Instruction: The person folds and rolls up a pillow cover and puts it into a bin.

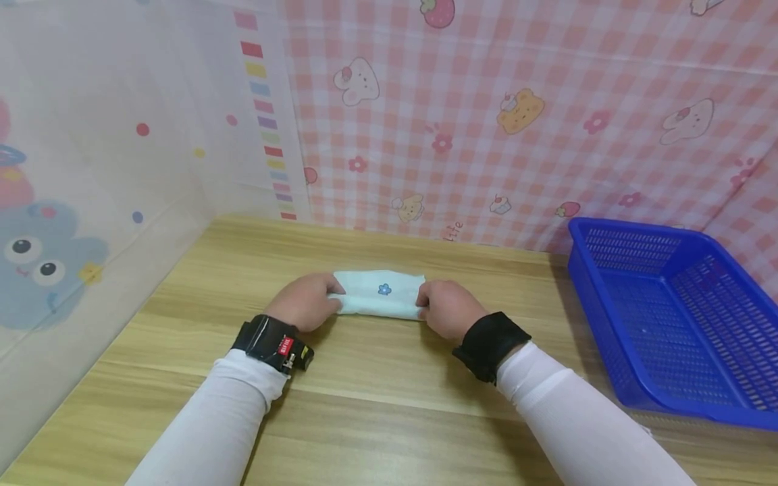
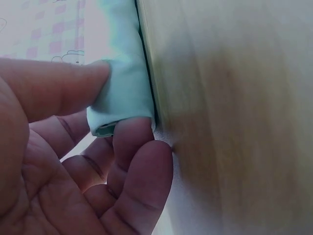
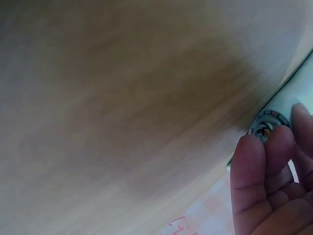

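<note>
A pale mint cloth rolled into a flat bundle [image 1: 365, 302], with a small blue flower on top, lies across the wooden table in the head view. My left hand [image 1: 306, 302] pinches its left end. In the left wrist view the thumb presses on the mint cloth [image 2: 124, 88] while fingertips sit at its folded end. At the opposite end, my right hand [image 1: 452, 310] grips the roll. The right wrist view shows coiled layers in the roll's end [image 3: 268, 117], with a dark patterned edge and a bit of orange, partly hidden by the fingers.
A blue plastic basket [image 1: 598, 317] with perforated walls stands on the table at the right. Behind the table [image 1: 365, 405] hangs a pink checked cloth [image 1: 462, 182] with cartoon prints. A white printed sheet [image 1: 176, 88] covers the left side.
</note>
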Demonstrator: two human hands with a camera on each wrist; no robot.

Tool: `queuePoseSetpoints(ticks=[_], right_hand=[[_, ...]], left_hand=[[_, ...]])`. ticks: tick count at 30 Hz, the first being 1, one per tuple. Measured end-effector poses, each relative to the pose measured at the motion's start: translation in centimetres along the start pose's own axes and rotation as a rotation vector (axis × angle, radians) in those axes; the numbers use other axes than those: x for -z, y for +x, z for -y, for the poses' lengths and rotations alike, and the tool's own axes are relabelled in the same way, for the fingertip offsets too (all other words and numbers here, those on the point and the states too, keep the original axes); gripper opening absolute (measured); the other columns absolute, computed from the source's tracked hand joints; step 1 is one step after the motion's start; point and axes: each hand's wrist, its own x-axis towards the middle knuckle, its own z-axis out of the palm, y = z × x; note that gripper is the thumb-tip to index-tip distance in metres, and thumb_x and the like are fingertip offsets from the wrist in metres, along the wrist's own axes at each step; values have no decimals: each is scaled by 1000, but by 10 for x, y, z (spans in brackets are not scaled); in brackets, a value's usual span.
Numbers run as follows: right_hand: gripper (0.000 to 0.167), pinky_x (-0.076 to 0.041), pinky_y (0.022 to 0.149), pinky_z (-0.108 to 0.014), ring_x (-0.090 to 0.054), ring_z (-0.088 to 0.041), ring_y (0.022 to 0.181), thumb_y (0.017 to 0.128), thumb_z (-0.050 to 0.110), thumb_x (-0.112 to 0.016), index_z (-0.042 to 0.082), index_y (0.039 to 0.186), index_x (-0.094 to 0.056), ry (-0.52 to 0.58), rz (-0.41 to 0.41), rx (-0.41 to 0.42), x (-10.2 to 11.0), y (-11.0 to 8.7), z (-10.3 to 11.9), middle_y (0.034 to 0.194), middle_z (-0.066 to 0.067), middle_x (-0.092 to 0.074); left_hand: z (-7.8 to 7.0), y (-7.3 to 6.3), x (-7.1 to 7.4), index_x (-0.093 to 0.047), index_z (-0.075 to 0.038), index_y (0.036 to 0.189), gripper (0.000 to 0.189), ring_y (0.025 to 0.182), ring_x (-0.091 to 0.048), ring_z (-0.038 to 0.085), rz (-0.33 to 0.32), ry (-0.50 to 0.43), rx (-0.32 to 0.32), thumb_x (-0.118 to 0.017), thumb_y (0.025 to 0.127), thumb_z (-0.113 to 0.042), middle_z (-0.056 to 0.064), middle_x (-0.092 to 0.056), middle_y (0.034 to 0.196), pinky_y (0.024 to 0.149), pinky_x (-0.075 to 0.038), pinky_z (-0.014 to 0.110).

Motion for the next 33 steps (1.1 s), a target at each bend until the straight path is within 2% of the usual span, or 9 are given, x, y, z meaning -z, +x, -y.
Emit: queuePoseSetpoints(ticks=[5,9,14,17,22,27,33], right_hand=[[7,-54,87,-38,-62,-20,87,99,13,-72,8,103,-74,26,24,5,0,1,-3,99,-4,-72],[8,-53,87,-38,-61,-20,88,99,14,-72,8,104,-74,23,42,23,1,1,-4,100,-4,-72],[20,-55,98,-42,-68,-22,102,94,9,-75,5,114,-76,-60,63,82,2,-1,-2,112,-8,-76],[27,-55,104,-43,-69,-24,112,93,7,-76,5,120,-76,-85,78,88,2,-2,0,119,-10,-76],[26,-55,104,-43,-70,-25,113,97,9,-73,5,122,-75,-93,70,82,1,-3,2,123,-11,-75],[27,-53,106,-45,-68,-27,118,100,9,-68,4,127,-73,-66,65,71,0,-3,-1,127,-13,-74],[26,-53,104,-44,-67,-25,110,102,10,-66,4,126,-73,-11,89,55,2,-1,-6,124,-12,-74]], left_hand=[[0,0,0,-70,-9,122,24,94,-63,24,3,7,-4,-62,104,-23,11,-72,121,91,-52,44],[0,0,0,-65,-13,121,19,91,-63,25,10,-7,3,-62,104,-23,13,-70,126,86,-51,42],[5,-2,2,-71,-13,117,17,93,-63,26,5,-27,-3,-64,102,-20,12,-72,124,83,-50,41],[7,-1,3,-74,-12,116,19,99,-63,27,1,-36,-12,-69,99,-18,11,-73,124,87,-50,42],[8,-1,4,-73,-10,122,28,110,-63,29,28,-24,-33,-73,94,-11,13,-71,130,99,-50,48],[5,-2,4,-72,-9,124,25,115,-63,29,36,-3,-35,-67,100,-16,13,-71,130,105,-49,51],[3,0,5,-70,-8,127,27,116,-63,29,51,4,-22,-59,107,-22,13,-70,132,104,-50,52]])
